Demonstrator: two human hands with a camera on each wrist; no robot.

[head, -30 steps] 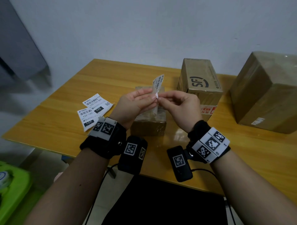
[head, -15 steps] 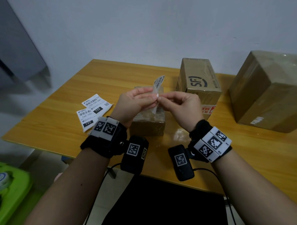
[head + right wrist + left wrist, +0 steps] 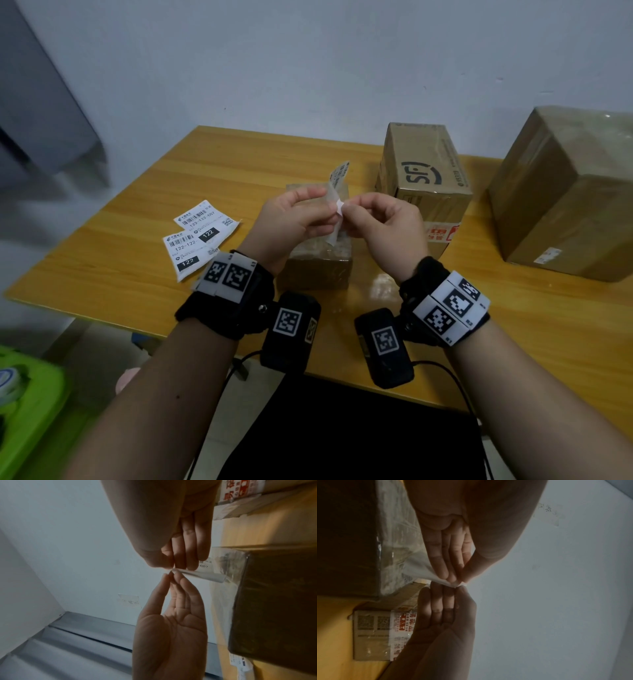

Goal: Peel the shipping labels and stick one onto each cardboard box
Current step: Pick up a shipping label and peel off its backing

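Over a small taped cardboard box [image 3: 318,270], both hands hold one shipping label [image 3: 339,173] upright. My left hand [image 3: 327,214] pinches its edge between thumb and fingers. My right hand [image 3: 349,209] pinches a small white corner right beside it. In the left wrist view the label [image 3: 423,570] runs from the left hand [image 3: 457,580] toward the box, with the right hand [image 3: 450,589] fingertip to fingertip. The right wrist view shows the right hand [image 3: 173,567], the left hand [image 3: 171,576] and a curled strip of the label [image 3: 202,575].
Two more printed labels [image 3: 198,236] lie overlapping on the wooden table [image 3: 120,260], left of my hands. An SF-marked box [image 3: 424,171] stands behind to the right and a large box [image 3: 565,198] at far right. A green bin [image 3: 30,404] sits below left.
Both hands stay almost in place. A white corner now shows between the fingertips, and the label's lower part bends down toward the small box.
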